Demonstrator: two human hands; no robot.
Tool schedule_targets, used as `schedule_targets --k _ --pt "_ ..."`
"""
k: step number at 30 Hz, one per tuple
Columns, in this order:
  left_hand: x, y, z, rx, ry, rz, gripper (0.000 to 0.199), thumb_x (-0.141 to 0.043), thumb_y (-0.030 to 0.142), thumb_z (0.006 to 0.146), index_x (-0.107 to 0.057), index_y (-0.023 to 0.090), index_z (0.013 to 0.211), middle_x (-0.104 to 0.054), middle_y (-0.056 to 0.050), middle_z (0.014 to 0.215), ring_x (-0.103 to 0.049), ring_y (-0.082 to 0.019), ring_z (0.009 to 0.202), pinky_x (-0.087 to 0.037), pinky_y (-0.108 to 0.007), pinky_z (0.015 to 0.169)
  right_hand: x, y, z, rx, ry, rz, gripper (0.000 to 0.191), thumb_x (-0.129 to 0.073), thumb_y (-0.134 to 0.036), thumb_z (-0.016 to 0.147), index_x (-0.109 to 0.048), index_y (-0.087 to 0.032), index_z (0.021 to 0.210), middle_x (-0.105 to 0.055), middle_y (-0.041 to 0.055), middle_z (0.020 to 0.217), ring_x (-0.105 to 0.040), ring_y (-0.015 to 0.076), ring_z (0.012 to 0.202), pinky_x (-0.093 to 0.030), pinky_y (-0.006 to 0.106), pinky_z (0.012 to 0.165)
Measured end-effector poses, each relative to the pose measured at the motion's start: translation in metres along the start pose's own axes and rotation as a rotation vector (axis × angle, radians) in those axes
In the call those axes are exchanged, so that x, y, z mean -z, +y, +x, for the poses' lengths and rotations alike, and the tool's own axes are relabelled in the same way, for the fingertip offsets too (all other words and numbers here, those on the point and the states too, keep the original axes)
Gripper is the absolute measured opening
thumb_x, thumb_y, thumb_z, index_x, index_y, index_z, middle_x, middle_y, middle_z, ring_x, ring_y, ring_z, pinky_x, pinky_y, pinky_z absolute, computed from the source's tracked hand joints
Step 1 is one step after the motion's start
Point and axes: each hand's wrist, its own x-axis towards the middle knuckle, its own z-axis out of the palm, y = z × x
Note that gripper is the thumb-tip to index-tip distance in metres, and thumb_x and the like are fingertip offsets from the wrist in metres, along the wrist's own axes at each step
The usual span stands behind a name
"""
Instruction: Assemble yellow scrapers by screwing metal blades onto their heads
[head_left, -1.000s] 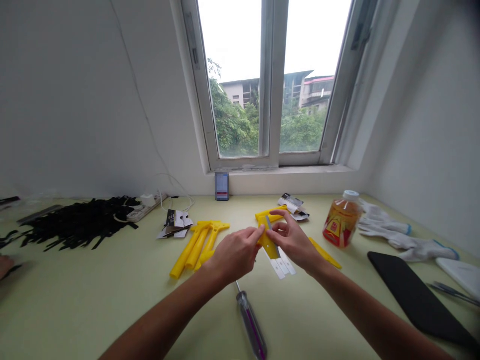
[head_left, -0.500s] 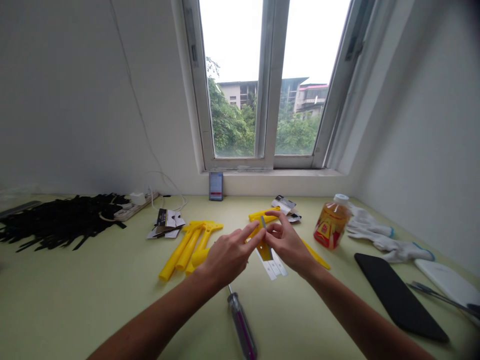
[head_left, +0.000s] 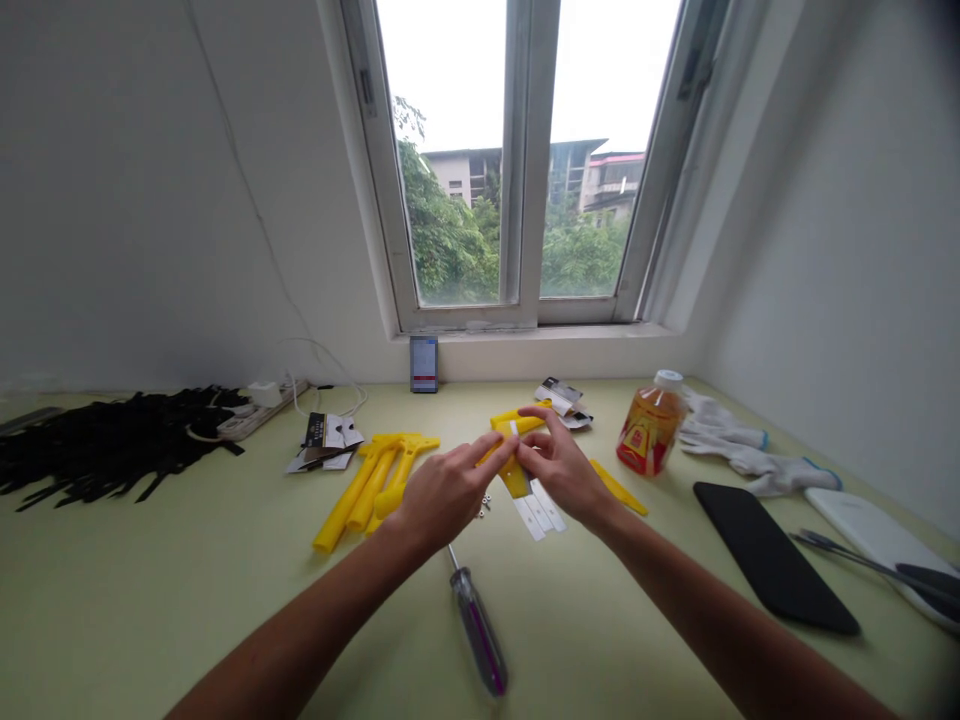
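Both my hands meet near the middle of the table. My left hand [head_left: 448,490] has its fingers closed on a yellow scraper piece [head_left: 513,478]. My right hand [head_left: 564,467] pinches a thin metal blade [head_left: 514,428] at the top of that piece, its index finger raised. Flat metal blades [head_left: 538,512] lie side by side just below the hands, with several small screws [head_left: 486,503] to their left. A screwdriver [head_left: 478,630] with a clear and purple handle lies in front. Yellow scraper handles [head_left: 360,500] lie to the left of my left hand.
An orange bottle [head_left: 651,428], white gloves [head_left: 750,455], a black flat pad [head_left: 772,560] and tweezers [head_left: 847,555] are on the right. Packaging cards [head_left: 324,443], black strips [head_left: 112,440] and a power strip [head_left: 262,412] lie left. A phone [head_left: 424,365] leans at the wall.
The view has shifted slightly. The blade at the yellow piece has turned and now looks brighter and shorter. The small screws beside my left hand have come into sight.
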Motion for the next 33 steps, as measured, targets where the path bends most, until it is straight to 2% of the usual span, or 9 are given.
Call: schedule_targets --k 2,4,7,10,12,14,20,25,33 --pt "0.001 -0.009 0.002 0.068 0.03 -0.076 0.054 -0.044 0.011 0.089 -0.043 0.026 0.141 -0.052 -0.006 0.14 -0.065 -0.02 0.1 -0.055 -0.035 0.086 0.005 0.007 0.003 0.001 0.016 -0.059 0.038 -0.049 -0.036 0.089 -0.037 -0.022 0.123 -0.061 -0.0011 0.079 -0.061 0.016 0.064 -0.05 0.032 0.062" --pt "0.001 -0.02 0.006 0.148 0.096 -0.201 0.051 -0.045 0.01 0.087 -0.051 0.025 0.135 -0.054 -0.005 0.137 -0.063 -0.02 0.106 -0.052 -0.035 0.093 0.007 0.019 0.005 0.051 -0.004 -0.31 0.031 -0.046 -0.032 0.091 -0.042 -0.021 0.119 -0.062 0.0014 0.082 -0.062 0.0163 0.068 -0.05 0.033 0.065" --pt "-0.001 -0.036 0.011 0.304 0.236 -0.455 0.042 -0.05 0.014 0.084 -0.06 0.021 0.124 -0.061 -0.006 0.127 -0.06 -0.019 0.111 -0.05 -0.032 0.096 -0.001 0.039 0.0 0.13 -0.155 -0.706 0.021 -0.052 -0.027 0.088 -0.053 -0.021 0.107 -0.065 0.0041 0.088 -0.062 0.0176 0.077 -0.048 0.032 0.07" --pt "-0.006 -0.044 0.014 0.505 0.269 -0.72 0.035 -0.056 0.026 0.084 -0.062 0.016 0.117 -0.069 -0.004 0.086 -0.065 -0.014 0.072 -0.053 -0.023 0.062 -0.018 0.051 -0.009 0.147 -0.211 -0.838 0.019 -0.059 -0.024 0.083 -0.058 -0.021 0.102 -0.066 0.0054 0.091 -0.061 0.0205 0.083 -0.045 0.033 0.074" --pt "-0.011 -0.045 0.015 0.586 0.233 -0.893 0.034 -0.059 0.033 0.083 -0.061 0.012 0.11 -0.058 0.003 0.058 -0.051 -0.009 0.045 -0.041 -0.018 0.042 -0.029 0.056 -0.012 0.147 -0.201 -0.913 0.02 -0.057 -0.022 0.084 -0.058 -0.02 0.104 -0.066 0.0076 0.096 -0.06 0.0223 0.089 -0.043 0.033 0.077" --pt "-0.015 -0.043 0.015 0.603 0.21 -1.055 0.033 -0.062 0.036 0.081 -0.06 0.011 0.103 -0.049 0.007 0.048 -0.041 -0.007 0.038 -0.033 -0.017 0.036 -0.036 0.059 -0.014 0.134 -0.194 -0.981 0.021 -0.053 -0.018 0.086 -0.058 -0.019 0.106 -0.065 0.0098 0.1 -0.059 0.0233 0.094 -0.042 0.033 0.079" --pt "-0.021 -0.038 0.017 0.605 0.209 -1.326 0.035 -0.07 0.036 0.076 -0.059 0.013 0.1 -0.05 0.007 0.047 -0.042 -0.007 0.035 -0.032 -0.018 0.035 -0.038 0.064 -0.011 0.095 -0.229 -1.109 0.026 -0.041 -0.015 0.091 -0.057 -0.018 0.113 -0.066 0.0101 0.098 -0.059 0.0206 0.093 -0.039 0.028 0.077" --pt "-0.017 -0.037 0.018 0.609 0.272 -1.495 0.036 -0.076 0.033 0.07 -0.059 0.015 0.096 -0.054 0.003 0.065 -0.046 -0.006 0.042 -0.033 -0.017 0.035 -0.032 0.059 -0.011 0.088 -0.306 -1.164 0.029 -0.039 -0.014 0.091 -0.054 -0.017 0.116 -0.066 0.0104 0.1 -0.061 0.0198 0.094 -0.039 0.027 0.075" --pt "-0.012 -0.032 0.018 0.583 0.241 -1.678 0.032 -0.077 0.026 0.067 -0.058 0.015 0.091 -0.052 0.002 0.082 -0.048 -0.003 0.048 -0.031 -0.015 0.035 -0.027 0.043 -0.015 0.086 -0.458 -1.303 0.027 -0.043 -0.008 0.08 -0.056 -0.018 0.101 -0.068 0.0094 0.092 -0.063 0.0221 0.081 -0.033 0.028 0.058"
